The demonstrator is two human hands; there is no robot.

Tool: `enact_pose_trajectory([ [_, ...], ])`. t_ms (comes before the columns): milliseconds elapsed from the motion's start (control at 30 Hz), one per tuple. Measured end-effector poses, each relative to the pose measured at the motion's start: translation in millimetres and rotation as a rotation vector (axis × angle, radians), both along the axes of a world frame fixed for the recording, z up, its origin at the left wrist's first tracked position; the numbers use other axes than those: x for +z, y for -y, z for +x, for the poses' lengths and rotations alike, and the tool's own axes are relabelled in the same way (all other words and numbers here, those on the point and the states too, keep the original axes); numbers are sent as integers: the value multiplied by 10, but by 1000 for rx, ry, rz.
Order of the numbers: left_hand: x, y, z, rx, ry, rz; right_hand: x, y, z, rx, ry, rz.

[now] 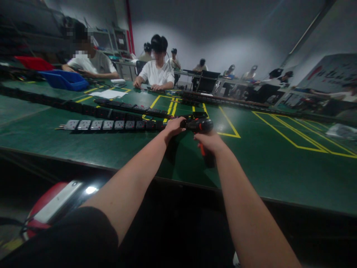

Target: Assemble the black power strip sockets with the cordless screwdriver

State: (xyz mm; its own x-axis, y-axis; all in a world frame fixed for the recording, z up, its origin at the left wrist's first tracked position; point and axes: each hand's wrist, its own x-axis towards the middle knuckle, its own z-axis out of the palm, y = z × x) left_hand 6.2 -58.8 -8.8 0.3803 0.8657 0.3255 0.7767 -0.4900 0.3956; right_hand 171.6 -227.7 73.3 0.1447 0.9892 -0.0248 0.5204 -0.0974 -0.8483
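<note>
A black and orange cordless drill (198,125) lies level above the table, its nose pointing left. My right hand (208,141) is closed round its grip, below the motor housing. At the drill's nose, my left hand (175,127) is closed over the right end of a power strip (113,125). This strip is black with a row of white socket plates and stretches leftward across the table. The left fingertips and the drill's tip are partly hidden, so I cannot tell whether they touch.
More dark strips (69,106) lie behind on the green table (279,175), marked with yellow tape (230,123). A blue bin (65,80), a red bin (35,62) and white paper (108,93) lie at far left. A person (158,72) works opposite; others sit behind.
</note>
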Motion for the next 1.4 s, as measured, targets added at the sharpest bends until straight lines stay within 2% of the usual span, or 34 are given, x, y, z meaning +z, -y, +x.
enact_pose_trajectory([
  [200, 1, -10, 1, -6, -9, 4, -29, -8, -6, -7, -40, 22],
  [700, -10, -34, 5, 2, -38, 3, 107, 62, 13, -61, -5, -39],
  [1400, 2, -25, 0, -2, 1, -8, 85, 40, 29, -60, -17, -41],
])
